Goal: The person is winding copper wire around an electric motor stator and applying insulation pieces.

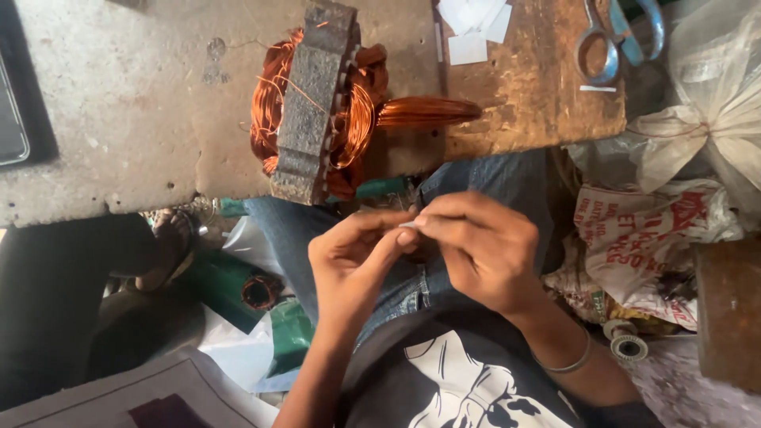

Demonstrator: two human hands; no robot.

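Right now I see both hands meeting over my lap: the left hand [357, 254] and right hand [483, 250] pinch one small white slip [409, 226] between their fingertips, fingers closed on it. Just beyond them, the motor stator [317, 103] with its copper windings [361, 119] sits on the worn bench [119, 103], scissors [614, 36] well apart.

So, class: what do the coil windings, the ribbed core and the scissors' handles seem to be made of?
Coil windings: glossy orange strands, likely enamelled copper wire. Ribbed core: dull grey, rough, probably steel or iron. Scissors' handles: smooth blue, apparently plastic.
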